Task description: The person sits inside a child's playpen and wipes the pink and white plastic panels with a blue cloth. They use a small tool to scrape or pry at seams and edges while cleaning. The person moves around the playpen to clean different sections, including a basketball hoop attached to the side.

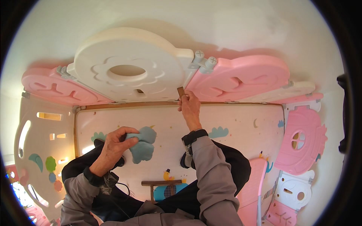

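My left hand [114, 148] pinches a bunched, soft light-blue cloth [144, 144] between thumb and fingers, held over the floor mat. Farther forward, my right hand [190, 106] grips a short, flat brown strip [181, 91], probably wood. The strip's far end points up at the lower right corner of a white plastic playpen panel [164, 82], beside the seam with a pink panel [240, 79]; whether it touches them I cannot tell. Part of the strip is hidden inside my fingers. The white panel has a raised flower outline around an oval hole.
Grey hinge connectors [205, 61] join the panels along the wall. A printed play mat [169, 118] covers the floor. Between my legs stands a small brown wooden frame [161, 183]. A slotted white panel [48, 127] rises at left, and a pink panel with a round window [297, 141] at right.
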`<action>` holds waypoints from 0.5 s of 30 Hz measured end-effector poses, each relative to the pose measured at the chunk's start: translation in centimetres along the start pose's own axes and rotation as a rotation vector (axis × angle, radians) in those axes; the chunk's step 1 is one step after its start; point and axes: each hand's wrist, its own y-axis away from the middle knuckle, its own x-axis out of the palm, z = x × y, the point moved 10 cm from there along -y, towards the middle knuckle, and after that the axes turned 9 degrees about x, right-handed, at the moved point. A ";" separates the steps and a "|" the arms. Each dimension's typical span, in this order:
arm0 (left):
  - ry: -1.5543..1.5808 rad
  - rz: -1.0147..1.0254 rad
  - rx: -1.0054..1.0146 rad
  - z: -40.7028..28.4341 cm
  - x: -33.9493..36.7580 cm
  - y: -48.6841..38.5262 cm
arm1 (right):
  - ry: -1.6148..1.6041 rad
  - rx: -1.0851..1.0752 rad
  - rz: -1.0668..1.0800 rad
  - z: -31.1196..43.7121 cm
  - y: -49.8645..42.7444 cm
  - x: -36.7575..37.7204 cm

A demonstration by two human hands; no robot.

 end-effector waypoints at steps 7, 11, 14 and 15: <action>-0.020 -0.004 -0.004 -0.2 -0.1 0.0 | 0.053 -0.002 -0.009 0.1 -0.1 0.1; -0.007 -0.004 0.012 -0.1 -0.2 0.1 | 0.034 0.033 0.013 -0.3 -0.1 0.2; -0.003 -0.010 0.004 0.0 -0.4 0.2 | 0.030 -0.002 -0.013 0.0 -0.1 0.1; 0.001 -0.013 0.001 0.1 -0.4 0.2 | 0.020 -0.013 -0.014 0.0 -0.1 0.1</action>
